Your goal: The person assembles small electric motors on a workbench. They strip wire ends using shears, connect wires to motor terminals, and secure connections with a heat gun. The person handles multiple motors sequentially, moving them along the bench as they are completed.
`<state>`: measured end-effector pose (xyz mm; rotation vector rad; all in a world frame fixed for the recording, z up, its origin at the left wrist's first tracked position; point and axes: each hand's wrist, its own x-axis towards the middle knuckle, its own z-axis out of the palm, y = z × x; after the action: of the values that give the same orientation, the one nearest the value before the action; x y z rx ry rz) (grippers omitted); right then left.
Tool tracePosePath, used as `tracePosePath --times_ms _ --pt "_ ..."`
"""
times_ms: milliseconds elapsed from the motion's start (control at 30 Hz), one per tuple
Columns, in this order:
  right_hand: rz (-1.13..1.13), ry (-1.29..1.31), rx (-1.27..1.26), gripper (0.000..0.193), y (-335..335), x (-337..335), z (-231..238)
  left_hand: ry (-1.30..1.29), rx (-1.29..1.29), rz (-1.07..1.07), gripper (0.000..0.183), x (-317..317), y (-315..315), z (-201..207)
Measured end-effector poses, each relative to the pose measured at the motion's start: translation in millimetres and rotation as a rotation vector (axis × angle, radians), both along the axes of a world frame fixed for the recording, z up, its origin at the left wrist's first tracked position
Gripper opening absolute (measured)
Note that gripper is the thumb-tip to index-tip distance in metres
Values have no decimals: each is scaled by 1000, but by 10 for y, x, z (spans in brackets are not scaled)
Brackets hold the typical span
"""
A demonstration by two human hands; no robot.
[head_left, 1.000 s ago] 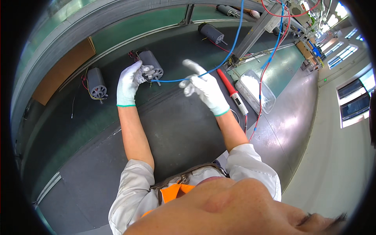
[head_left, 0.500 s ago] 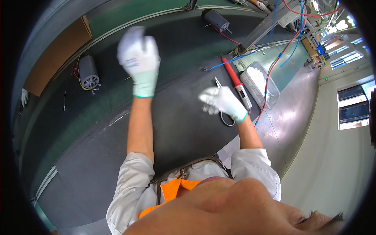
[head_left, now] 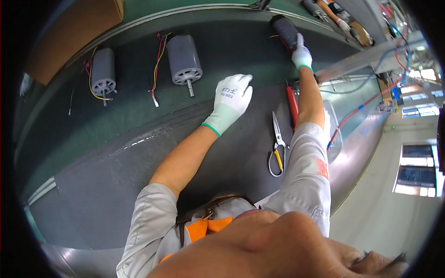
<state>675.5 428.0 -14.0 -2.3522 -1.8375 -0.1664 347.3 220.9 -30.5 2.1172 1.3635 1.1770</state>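
My right hand [head_left: 302,56], in a white glove, is stretched far out to the grey electric motor [head_left: 283,31] at the far right. Its fingers close against the motor's near end and hide the shaft. Over the dark work surface, my gloved left hand [head_left: 233,96] hovers with bent fingers, a gap beside the thumb and no object visible in it. Nearest to that hand is a second motor [head_left: 184,58], lying shaft toward me, with red and yellow leads [head_left: 160,62] ending in a white connector. A third motor [head_left: 103,69] lies farther left.
Scissors [head_left: 277,143] with a yellow grip piece lie at centre right. A red-handled tool [head_left: 292,104] and a clear plastic bin [head_left: 336,132] are partly behind my right arm. A cardboard box [head_left: 79,34] stands far left; another person's gloved hand [head_left: 343,24] shows at upper right.
My right hand has gone from beside the scissors out to the far motor. My left hand has moved right and nearer; the middle motor now shows where that hand was.
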Motion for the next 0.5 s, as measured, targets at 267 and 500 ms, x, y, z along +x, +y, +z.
tracePosePath --times_ms 267,500 --pt "-297 568 -14 48 325 -46 -69 70 -39 17 32 50 44 -53" --pt "-157 1709 -96 7 -978 -731 19 -119 54 82 40 140 232 -118"
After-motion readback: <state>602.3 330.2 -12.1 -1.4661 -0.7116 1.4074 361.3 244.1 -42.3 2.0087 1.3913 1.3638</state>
